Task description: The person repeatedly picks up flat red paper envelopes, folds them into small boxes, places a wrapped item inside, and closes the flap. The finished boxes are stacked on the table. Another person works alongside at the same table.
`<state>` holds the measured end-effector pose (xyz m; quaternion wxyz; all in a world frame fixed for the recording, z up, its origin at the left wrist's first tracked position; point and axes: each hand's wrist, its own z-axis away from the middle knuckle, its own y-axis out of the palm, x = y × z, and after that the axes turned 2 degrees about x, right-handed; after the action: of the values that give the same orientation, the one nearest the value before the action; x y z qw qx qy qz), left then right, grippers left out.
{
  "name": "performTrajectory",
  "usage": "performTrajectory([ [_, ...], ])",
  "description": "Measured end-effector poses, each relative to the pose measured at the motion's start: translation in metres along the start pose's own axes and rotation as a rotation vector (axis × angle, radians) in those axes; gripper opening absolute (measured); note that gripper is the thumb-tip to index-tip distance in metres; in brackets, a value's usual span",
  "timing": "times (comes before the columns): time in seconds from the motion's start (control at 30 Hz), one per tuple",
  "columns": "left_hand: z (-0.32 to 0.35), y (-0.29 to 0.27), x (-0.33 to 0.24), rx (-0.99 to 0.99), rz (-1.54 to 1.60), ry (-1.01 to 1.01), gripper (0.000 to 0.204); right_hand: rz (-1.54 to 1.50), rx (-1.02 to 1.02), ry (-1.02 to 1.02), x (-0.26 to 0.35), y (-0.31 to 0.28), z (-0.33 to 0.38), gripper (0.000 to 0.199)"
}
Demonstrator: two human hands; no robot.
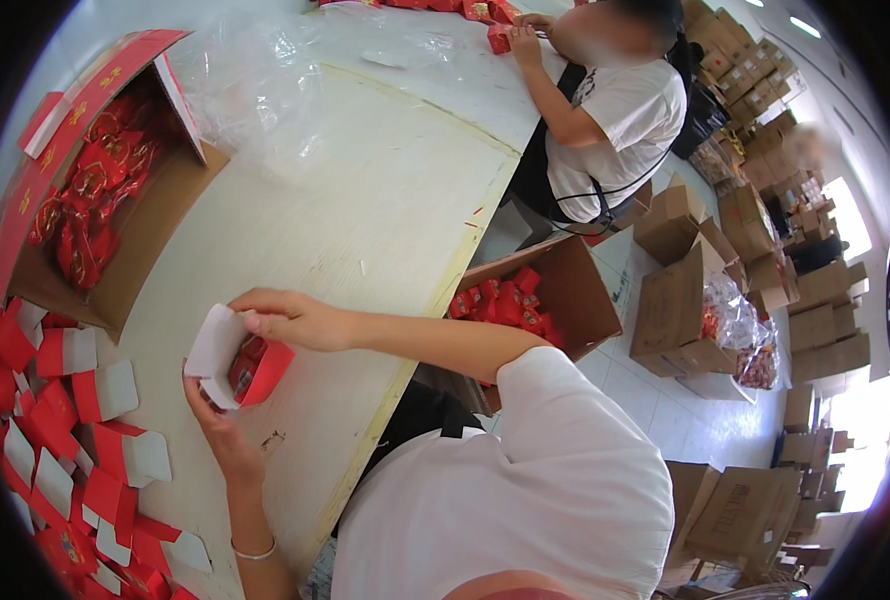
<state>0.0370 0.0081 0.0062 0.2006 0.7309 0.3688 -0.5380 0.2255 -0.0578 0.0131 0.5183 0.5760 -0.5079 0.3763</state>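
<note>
A small red box [248, 368] with a white open flap sits between both my hands above the pale table [365, 220]. My left hand [220, 425] holds it from below. My right hand [290, 318] grips its top edge and flap. Red contents show inside the box. To the left lies a heap of several more small red-and-white open boxes [75, 440]. A large cardboard carton [105, 180] with red flaps, full of shiny red packets, stands at the table's far left.
Clear plastic sheeting [265, 80] lies at the table's far end. Another person in a white shirt [615, 120] handles red boxes there. A carton of red boxes [535, 295] stands on the floor by the table edge. Cardboard cartons [755, 230] are stacked at right.
</note>
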Motion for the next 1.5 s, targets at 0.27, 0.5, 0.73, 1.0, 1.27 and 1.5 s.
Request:
performTrajectory([
  [0.27, -0.014, -0.005, -0.007, 0.067, 0.050, -0.387, 0.039, -0.367, 0.025, 0.088, -0.020, 0.022, -0.009, 0.033],
  [0.5, -0.015, -0.001, 0.004, -0.088, 0.124, -0.374, 0.027, -0.504, -0.046, 0.148, -0.014, 0.026, 0.001, 0.029],
  [0.73, -0.006, 0.011, 0.006, -0.202, 0.143, -0.154, 0.021, -0.488, -0.146, 0.072, -0.004, 0.036, -0.002, 0.027],
  [1.0, -0.002, -0.023, 0.013, 0.149, 0.327, -0.086, 0.025, -0.334, -0.084, -0.082, -0.020, 0.030, -0.001, 0.032],
  [1.27, -0.002, -0.017, -0.012, 0.092, -0.152, -0.053, 0.035, -0.195, 0.074, -0.016, -0.008, 0.022, 0.002, 0.036],
  [1.5, -0.006, -0.018, -0.021, 0.109, -0.360, 0.103, 0.034, 0.400, 0.152, -0.081, 0.013, 0.018, 0.011, 0.041],
])
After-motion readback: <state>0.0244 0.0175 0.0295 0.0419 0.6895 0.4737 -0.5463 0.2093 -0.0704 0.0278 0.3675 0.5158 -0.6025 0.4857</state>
